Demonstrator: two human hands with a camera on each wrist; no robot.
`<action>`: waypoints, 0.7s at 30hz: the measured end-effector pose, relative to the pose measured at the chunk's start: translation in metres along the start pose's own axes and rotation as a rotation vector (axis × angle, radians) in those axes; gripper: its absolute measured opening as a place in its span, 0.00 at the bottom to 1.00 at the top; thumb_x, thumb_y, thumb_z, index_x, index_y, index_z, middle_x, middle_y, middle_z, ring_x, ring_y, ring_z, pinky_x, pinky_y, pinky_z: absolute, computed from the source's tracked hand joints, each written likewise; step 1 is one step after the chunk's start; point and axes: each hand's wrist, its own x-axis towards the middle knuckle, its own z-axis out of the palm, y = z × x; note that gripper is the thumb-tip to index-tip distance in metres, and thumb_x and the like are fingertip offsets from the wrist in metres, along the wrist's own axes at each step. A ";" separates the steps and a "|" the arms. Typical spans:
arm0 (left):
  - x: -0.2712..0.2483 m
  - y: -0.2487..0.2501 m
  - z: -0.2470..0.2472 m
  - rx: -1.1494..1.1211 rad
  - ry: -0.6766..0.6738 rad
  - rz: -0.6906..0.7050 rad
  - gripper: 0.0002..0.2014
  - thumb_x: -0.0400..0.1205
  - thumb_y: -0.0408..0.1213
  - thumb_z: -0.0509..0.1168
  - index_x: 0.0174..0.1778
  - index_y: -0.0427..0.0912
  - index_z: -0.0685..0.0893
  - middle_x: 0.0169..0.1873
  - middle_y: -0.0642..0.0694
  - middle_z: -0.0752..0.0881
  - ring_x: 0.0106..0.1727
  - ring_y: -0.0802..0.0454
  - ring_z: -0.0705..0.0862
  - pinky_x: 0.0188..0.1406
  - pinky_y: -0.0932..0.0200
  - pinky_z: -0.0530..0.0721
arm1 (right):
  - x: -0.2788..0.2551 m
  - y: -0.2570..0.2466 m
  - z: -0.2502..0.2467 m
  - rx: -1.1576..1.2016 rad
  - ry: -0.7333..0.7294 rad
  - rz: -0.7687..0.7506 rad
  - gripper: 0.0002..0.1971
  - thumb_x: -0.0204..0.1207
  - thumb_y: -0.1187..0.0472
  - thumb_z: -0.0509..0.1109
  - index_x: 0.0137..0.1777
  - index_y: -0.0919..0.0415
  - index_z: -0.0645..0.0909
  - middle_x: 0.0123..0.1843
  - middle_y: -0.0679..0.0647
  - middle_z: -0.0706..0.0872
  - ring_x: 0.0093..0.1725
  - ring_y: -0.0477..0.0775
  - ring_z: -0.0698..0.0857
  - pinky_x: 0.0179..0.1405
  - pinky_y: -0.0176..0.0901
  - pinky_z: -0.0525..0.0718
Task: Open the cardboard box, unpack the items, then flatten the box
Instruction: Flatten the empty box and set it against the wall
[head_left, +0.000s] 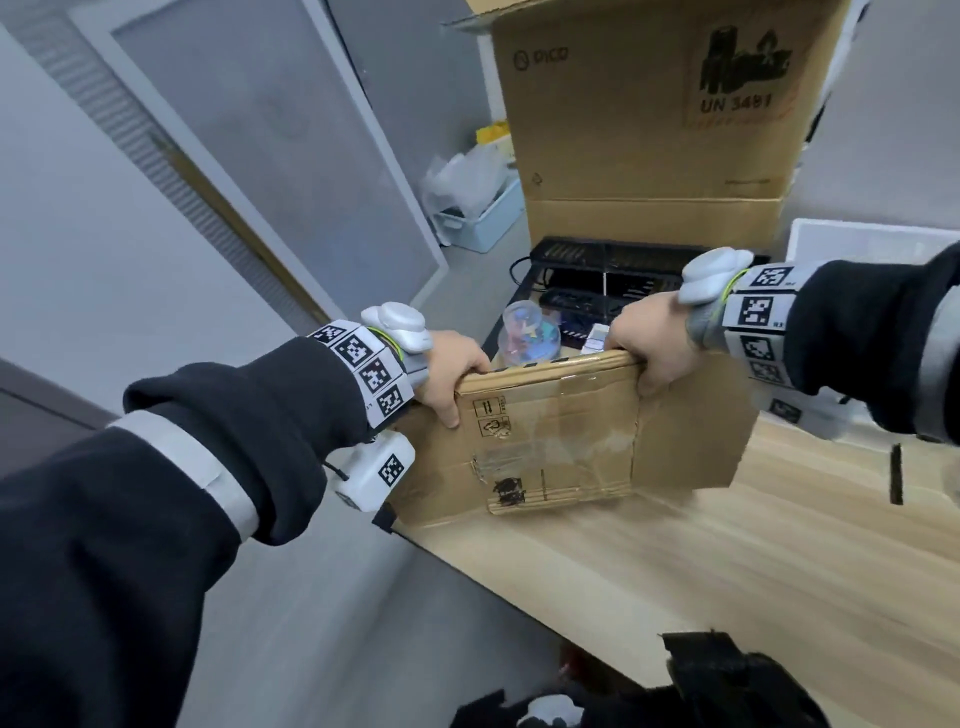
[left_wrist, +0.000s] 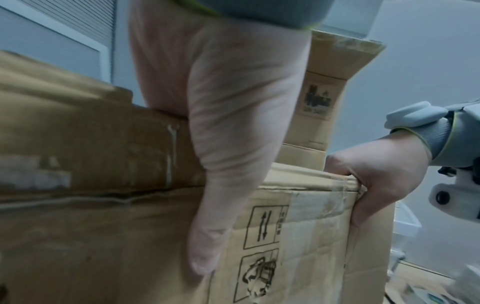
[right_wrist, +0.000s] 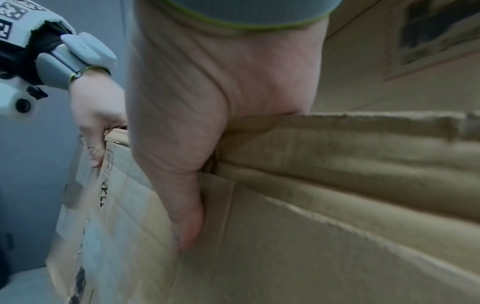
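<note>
The person's left hand (head_left: 451, 370) is gripping the top left corner of the cardboard box (head_left: 550, 441), fingers curling over the upper edge out of sight behind it and the thumb (left_wrist: 207, 236) lying flat down the printed front panel beside the handling symbols. The right hand (head_left: 652, 345) is gripping the top right corner the same way, its fingers hooking over the edge and its thumb (right_wrist: 187, 222) pressing down along the vertical crease where a side panel is folding away to the right. The box is standing at the far left corner of the light wooden counter (head_left: 727, 571), its front panel facing the person, with clear tape and a torn dark label on its face; whether it is resting on the counter or being lifted slightly is hard to tell, since the edges are blurring. Just behind the box's top edge, a clear plastic container (head_left: 530, 335) holding colourful pieces is sitting beside a small white item (head_left: 597, 338) that is too blurred to name. Behind these, a black slotted rack (head_left: 602, 270) is lying on the grey floor (head_left: 322, 623), and a larger cardboard box (head_left: 644, 135) with printed markings is standing upright behind the rack. Farther back, a pale blue bin (head_left: 483, 218) with crumpled plastic in it is sitting on the floor near a grey door (head_left: 270, 156).
</note>
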 end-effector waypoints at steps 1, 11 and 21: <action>-0.012 -0.009 0.009 -0.025 -0.006 -0.041 0.25 0.67 0.38 0.84 0.59 0.44 0.86 0.43 0.53 0.87 0.43 0.52 0.84 0.42 0.64 0.75 | 0.010 -0.012 -0.003 -0.013 0.002 -0.039 0.10 0.65 0.50 0.78 0.44 0.49 0.82 0.37 0.45 0.85 0.40 0.52 0.86 0.38 0.41 0.82; -0.162 -0.105 0.102 -0.242 0.009 -0.434 0.18 0.68 0.37 0.84 0.52 0.46 0.87 0.39 0.54 0.85 0.43 0.49 0.86 0.41 0.62 0.76 | 0.102 -0.177 -0.080 -0.233 0.101 -0.350 0.19 0.62 0.48 0.80 0.51 0.53 0.86 0.39 0.47 0.84 0.43 0.55 0.87 0.41 0.41 0.84; -0.301 -0.218 0.185 -0.371 0.127 -0.721 0.23 0.69 0.39 0.83 0.60 0.47 0.88 0.39 0.54 0.86 0.45 0.49 0.86 0.44 0.60 0.79 | 0.180 -0.359 -0.160 -0.377 0.171 -0.552 0.19 0.65 0.49 0.77 0.56 0.52 0.84 0.44 0.48 0.86 0.44 0.54 0.87 0.43 0.44 0.87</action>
